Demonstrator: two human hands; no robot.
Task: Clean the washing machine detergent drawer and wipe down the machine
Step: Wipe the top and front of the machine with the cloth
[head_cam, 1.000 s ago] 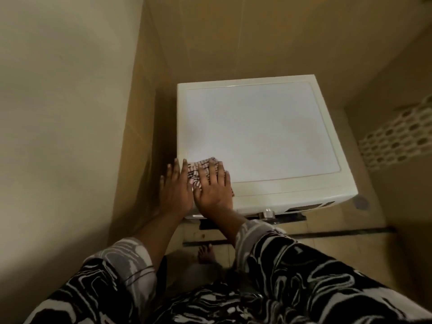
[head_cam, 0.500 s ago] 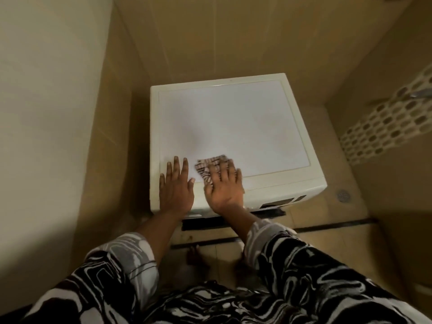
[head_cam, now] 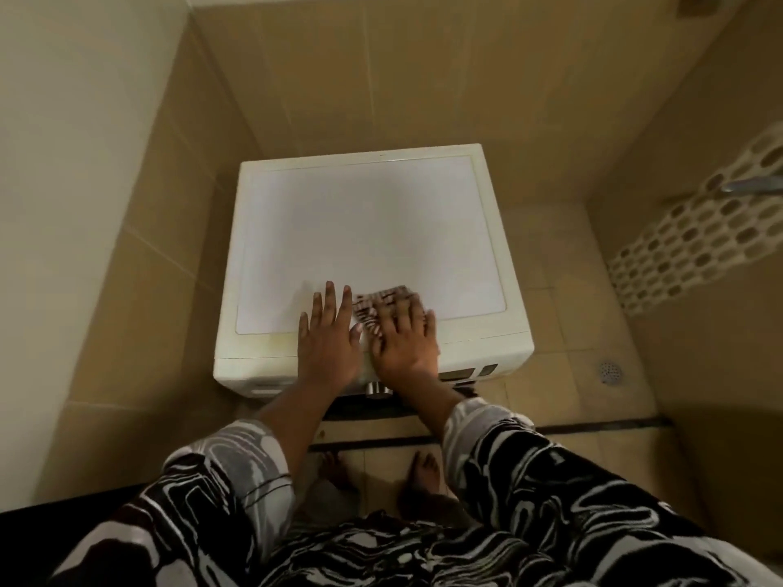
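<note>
My right hand [head_cam: 404, 341] presses the patterned cloth [head_cam: 379, 300] flat near the washing machine [head_cam: 373, 230] top's front edge, my left hand [head_cam: 328, 336] spread flat beside it; I judge most wiping remains.

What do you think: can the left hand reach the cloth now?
Likely yes: the left hand lies flat on the washing machine beside the cloth, nothing between; the right hand covers much of it.

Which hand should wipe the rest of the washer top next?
Right. The right hand lies flat on the patterned cloth; the left hand rests bare on the washing machine top beside it.
</note>
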